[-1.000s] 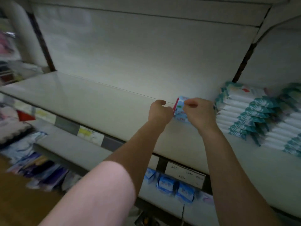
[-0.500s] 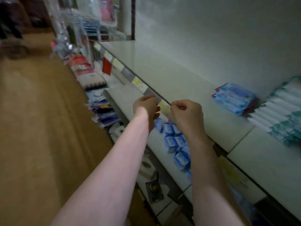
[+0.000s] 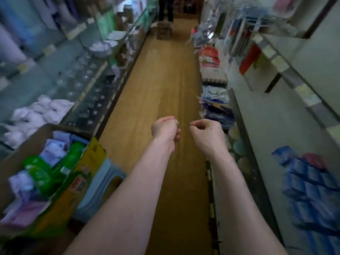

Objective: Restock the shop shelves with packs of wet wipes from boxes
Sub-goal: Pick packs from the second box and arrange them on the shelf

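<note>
I am looking down the shop aisle. My left hand (image 3: 165, 128) and my right hand (image 3: 204, 132) are held out side by side over the wooden floor, fingers curled, and neither holds anything. At the lower left an open cardboard box (image 3: 88, 159) holds green wet wipe packs (image 3: 42, 172) and purple ones. A stack of blue wet wipe packs (image 3: 309, 184) lies on the white shelf (image 3: 261, 137) at the right, apart from both hands. The picture is blurred by motion.
A pale blue plastic stool (image 3: 99, 188) stands beside the box. Glassware shelves (image 3: 82, 85) line the left side, goods and price labels the right. Far down the aisle a person (image 3: 165, 8) stands by a cardboard box (image 3: 163, 30) on the floor.
My hands let go of the blue pack on the shelf and drew back. My view swung left from the shelf to the aisle and the box.
</note>
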A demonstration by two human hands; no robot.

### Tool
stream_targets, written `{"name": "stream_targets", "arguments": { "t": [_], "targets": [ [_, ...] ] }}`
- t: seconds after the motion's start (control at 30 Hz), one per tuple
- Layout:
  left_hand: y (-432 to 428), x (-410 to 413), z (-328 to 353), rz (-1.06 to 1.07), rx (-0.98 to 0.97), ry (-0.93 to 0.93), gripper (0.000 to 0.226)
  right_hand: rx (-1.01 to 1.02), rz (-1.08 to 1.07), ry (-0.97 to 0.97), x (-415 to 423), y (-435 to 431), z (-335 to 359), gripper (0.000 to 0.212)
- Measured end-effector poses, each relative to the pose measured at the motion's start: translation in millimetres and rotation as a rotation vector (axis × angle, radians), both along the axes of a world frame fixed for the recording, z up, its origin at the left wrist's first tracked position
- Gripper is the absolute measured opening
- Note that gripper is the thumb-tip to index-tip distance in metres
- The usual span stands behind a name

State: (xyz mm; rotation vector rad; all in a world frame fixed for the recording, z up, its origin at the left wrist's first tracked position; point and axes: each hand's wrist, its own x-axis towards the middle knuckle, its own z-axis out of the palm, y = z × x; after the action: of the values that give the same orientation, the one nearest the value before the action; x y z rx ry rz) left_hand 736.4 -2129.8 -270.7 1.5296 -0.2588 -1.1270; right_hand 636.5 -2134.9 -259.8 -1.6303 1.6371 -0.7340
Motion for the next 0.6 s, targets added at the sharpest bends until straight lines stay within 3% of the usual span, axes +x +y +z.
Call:
{"name": "stream_targets", "arguments": {
  "t": [0.27,0.6],
  "targets": [
    [89,144,-30,0.263,0.053,0.061,0.021,0.123,0.294,0.012,143,62,-16,0.011],
    [177,288,-47,0.372,0.101,0.119,0.022,0.226,0.454,0.025,286,124,-32,0.017]
  ]
}}
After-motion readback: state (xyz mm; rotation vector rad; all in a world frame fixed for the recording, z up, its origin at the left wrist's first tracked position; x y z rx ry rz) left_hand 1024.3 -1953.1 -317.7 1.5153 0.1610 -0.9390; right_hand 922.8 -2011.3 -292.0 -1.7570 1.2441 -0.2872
